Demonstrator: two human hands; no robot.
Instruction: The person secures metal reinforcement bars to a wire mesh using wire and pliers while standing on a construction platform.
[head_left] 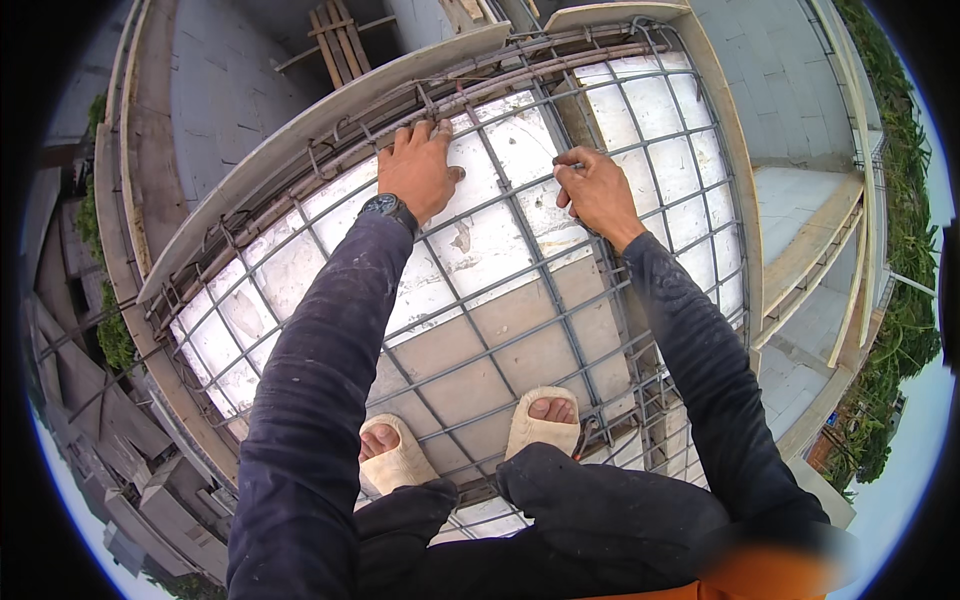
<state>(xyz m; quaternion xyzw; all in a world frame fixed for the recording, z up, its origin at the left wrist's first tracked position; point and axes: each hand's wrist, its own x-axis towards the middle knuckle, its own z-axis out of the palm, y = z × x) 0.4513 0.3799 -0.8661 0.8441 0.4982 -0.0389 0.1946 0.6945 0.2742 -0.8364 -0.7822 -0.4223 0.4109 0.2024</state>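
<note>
A grid of steel rebar [541,262] lies over white foam-like blocks [455,250]. At its far edge my left hand [416,172], with a dark watch [390,207] on the wrist, rests with fingers stretched out. Its fingertips touch or nearly touch a brownish edge bar [345,141]. To the right, my right hand [600,192] is closed in a pinch above the mesh, near crossing bars. Whatever sits between its thumb and fingers is too small to make out.
I stand in cream slides [543,418] on a beige board [470,350] under the mesh. Formwork boards [330,125] edge the slab, with bent bar ends along them. Beyond lie deep block-walled openings [235,90], wooden poles [340,45] and, at right, timber-edged ledges [805,240].
</note>
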